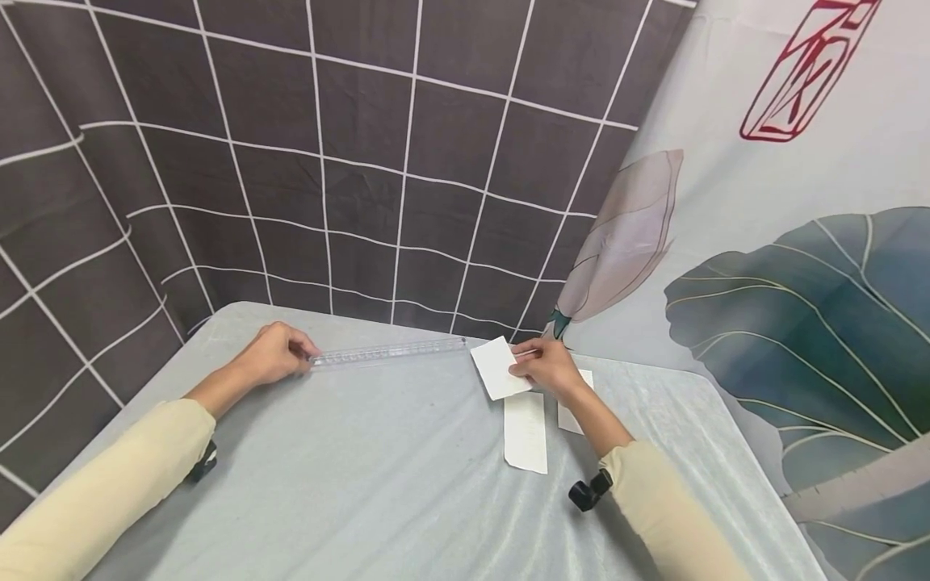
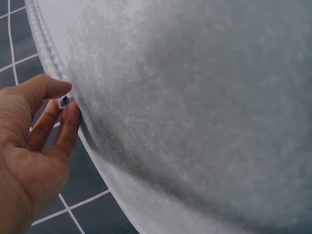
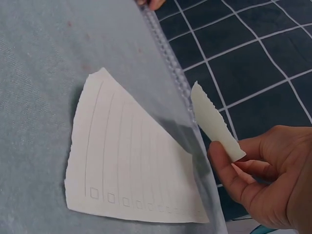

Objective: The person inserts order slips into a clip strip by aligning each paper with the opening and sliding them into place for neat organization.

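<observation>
At the table's far left, my left hand [image 1: 274, 353] pinches one end of a long, clear plastic strip [image 1: 388, 352] with a beaded pattern along it. The left wrist view shows this end of the strip [image 2: 64, 101] between the thumb and fingers of my left hand [image 2: 36, 136]. My right hand [image 1: 548, 367] pinches a small white piece of paper [image 1: 500, 369], near the strip's other end. Torn edges show on that paper [image 3: 214, 124] in the right wrist view. Below it lies a second sheet of paper [image 1: 525, 440], printed with lines and small boxes.
Another white paper [image 1: 574, 411] lies partly hidden under my right forearm. A pale grey-blue cloth [image 1: 349, 476] covers the table. Behind its far edge hangs a dark curtain [image 1: 363, 202] with a white grid, and a leaf-patterned cloth [image 1: 726, 194] hangs at the right.
</observation>
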Tool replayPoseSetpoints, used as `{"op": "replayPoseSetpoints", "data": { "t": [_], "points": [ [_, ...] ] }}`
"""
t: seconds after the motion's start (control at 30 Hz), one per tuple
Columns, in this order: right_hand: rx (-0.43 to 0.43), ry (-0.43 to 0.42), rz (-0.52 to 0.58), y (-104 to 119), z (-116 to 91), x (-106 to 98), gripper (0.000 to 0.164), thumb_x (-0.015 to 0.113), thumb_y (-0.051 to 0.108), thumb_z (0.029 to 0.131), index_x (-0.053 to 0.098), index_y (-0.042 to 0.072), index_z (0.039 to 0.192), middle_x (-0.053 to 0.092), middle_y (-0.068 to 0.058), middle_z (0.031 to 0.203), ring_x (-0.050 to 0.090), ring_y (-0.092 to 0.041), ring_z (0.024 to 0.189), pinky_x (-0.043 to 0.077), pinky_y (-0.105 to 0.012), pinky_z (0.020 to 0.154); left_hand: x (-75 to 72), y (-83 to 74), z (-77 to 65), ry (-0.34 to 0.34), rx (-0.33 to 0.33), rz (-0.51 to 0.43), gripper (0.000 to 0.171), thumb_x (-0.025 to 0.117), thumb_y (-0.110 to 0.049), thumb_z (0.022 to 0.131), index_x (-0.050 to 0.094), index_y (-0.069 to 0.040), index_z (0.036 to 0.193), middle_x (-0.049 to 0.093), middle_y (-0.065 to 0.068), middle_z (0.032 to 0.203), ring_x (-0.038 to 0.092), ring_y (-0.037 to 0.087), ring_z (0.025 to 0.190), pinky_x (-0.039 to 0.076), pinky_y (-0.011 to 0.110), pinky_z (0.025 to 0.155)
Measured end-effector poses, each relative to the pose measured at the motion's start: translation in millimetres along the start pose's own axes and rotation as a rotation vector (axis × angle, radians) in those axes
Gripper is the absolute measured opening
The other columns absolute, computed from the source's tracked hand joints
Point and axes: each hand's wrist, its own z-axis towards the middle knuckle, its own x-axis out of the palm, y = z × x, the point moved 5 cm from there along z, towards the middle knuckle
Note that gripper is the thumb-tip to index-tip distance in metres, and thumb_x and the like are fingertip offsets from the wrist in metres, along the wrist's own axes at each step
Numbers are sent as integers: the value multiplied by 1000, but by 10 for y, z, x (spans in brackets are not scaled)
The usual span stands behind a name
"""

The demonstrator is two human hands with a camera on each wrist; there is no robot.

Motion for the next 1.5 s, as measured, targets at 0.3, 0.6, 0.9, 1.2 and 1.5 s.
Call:
{"op": "replayPoseSetpoints", "data": {
  "t": [0.3,0.6,0.9,1.2,1.5],
  "points": [
    [38,-20,-11,3,62,122,37,82,0,93,76,-6,129,84,-20,110,65,-9,73,53,-22,68,-4,-12,7,8,-3,-4,25,84,7,76,87,2,101,78,8,84,60,17,79,47,27,68],
    [28,-9,-12,44,122,241,38,83,1,93,76,-7,129,84,-23,115,71,-9,77,59,-23,73,-12,5,21,14,0,-7,26,84,6,75,87,1,100,79,7,84,61,16,79,48,27,68],
    [32,-14,10,106,173,321,37,83,2,93,77,-5,129,84,-23,118,72,-10,77,59,-24,73,-15,5,33,27,-19,-12,27,85,6,75,87,2,101,79,7,83,60,17,78,48,26,68],
    [36,4,28,148,224,387,33,82,2,94,77,-7,126,84,-22,117,71,-10,77,58,-23,73,-47,-6,16,25,-24,-15,27,85,5,75,87,2,101,79,7,83,60,16,78,47,25,68],
    [59,22,28,147,209,460,33,82,3,95,77,-6,126,83,-23,121,75,-12,84,61,-25,77,-18,11,37,22,-14,-14,27,85,5,74,87,2,101,77,5,81,60,16,77,47,27,67]
  ]
}}
